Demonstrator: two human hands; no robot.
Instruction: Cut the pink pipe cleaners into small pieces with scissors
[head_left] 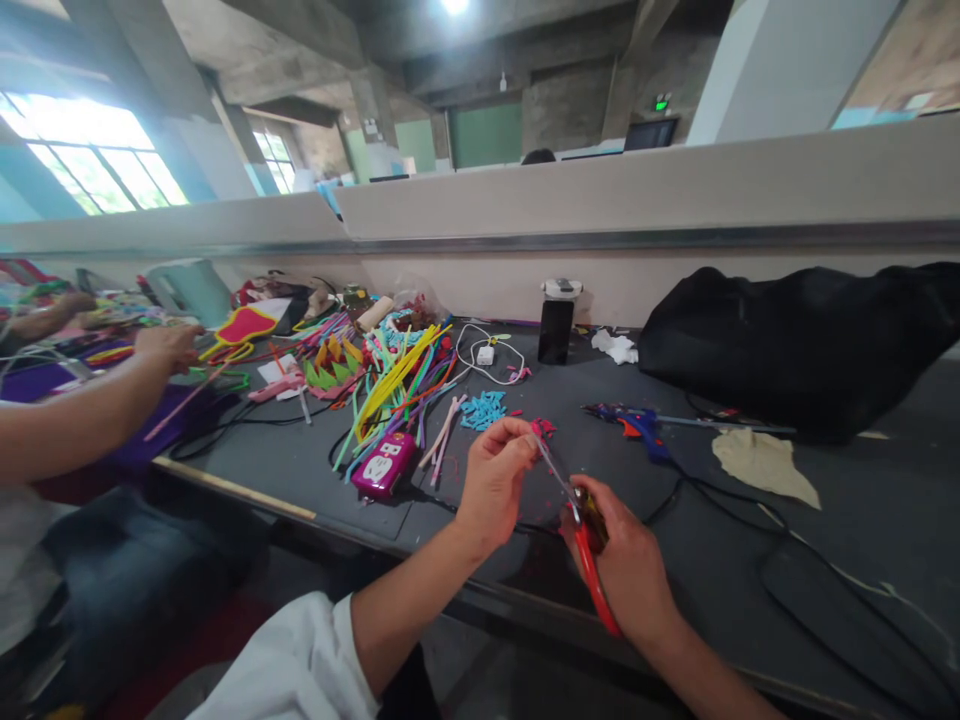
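Red-handled scissors (594, 580) are in my right hand (634, 565), its fingers wrapped round the handles. Their blades point up and left toward my left hand (491, 485). The fingertips of my left hand are pinched together close to the blade tips; what lies between them is too small to make out. Just behind the blades is a small heap of pink-red bits (543, 428) on the dark table (465, 470). A pile of short blue pieces (484, 410) lies beyond my left hand, beside a few pale pink pipe cleaners (442, 440).
Left of my hands are a purple box (385, 465) and a heap of coloured pipe cleaners (397, 385). A blue glue gun (637, 428), a dark bottle (556, 322) and a black bag (795, 345) stand or lie to the right. A co-worker's arm (82, 425) reaches in at left.
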